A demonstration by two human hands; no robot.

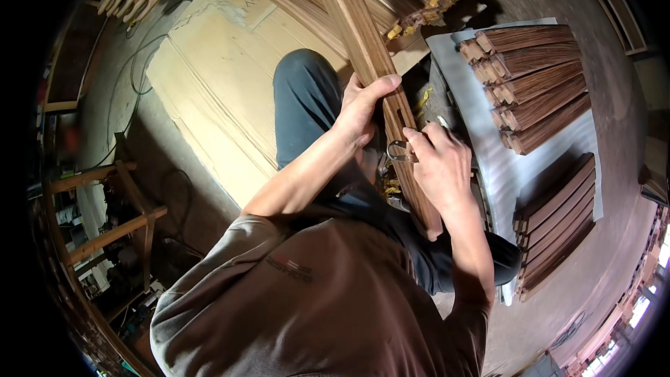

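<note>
A long brown wooden bar (pixel 356 24) slants from the top of the view down across my lap, its near end by my right thigh. My left hand (pixel 359 106) is closed around it near the middle, thumb laid across the top face. Lower down, my right hand (pixel 443 164) is closed on a small tool with a dark metal loop (pixel 398 151). The loop lies over the bar's face, next to a narrow slot in the wood. My fingers hide the rest of the tool, so its kind is unclear.
Curved wooden slats with yellow at their ends (pixel 433 10) lie on cardboard (pixel 209 98) ahead. At right, a white sheet (pixel 488 167) bears stacked wooden pieces with tenon ends (pixel 537 63) and curved slats (pixel 558 230). A wooden frame (pixel 115 237) stands at left, near cables on the floor.
</note>
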